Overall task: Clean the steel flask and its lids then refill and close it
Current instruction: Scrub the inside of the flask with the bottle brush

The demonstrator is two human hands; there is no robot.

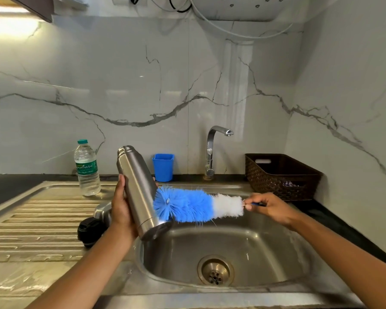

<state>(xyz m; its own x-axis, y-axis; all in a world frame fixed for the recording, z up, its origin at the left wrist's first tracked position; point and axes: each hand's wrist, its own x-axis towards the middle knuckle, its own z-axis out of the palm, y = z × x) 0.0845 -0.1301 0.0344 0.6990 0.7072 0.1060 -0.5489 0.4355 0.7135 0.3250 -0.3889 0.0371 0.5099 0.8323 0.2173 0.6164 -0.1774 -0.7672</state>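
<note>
Closest is the sink [265, 253], its drain [215, 272] toward the front rim. Above the basin's left edge the left hand [120, 210] is wrapped round the middle of the steel flask [138, 190], thumb lying up its side. The flask is uncapped and tilted, with its mouth up and leaning left and its base over the basin's rim.

The right hand [270, 208] pinches the thin handle of a bottle brush [187, 205] just behind the white bristles. The brush's blue tip touches the flask's lower side.

The flask is rigid, smooth steel and probably slick once wet. It looks empty and so likely light, and a full wrap at mid-body seems the safest hold. The brush is soft-bristled, and a pinch on so slim a handle probably gives little leverage for getting it into the narrow mouth.

On the draining board [42, 219], behind the left wrist, lie a black lid [90, 230] and a steel cap [103, 211]. A water bottle [87, 170] stands at the board's back edge. Along the worktop's back edge are a blue cup [163, 167], the tap [212, 150] and, in the right corner, a dark basket [281, 177].
</note>
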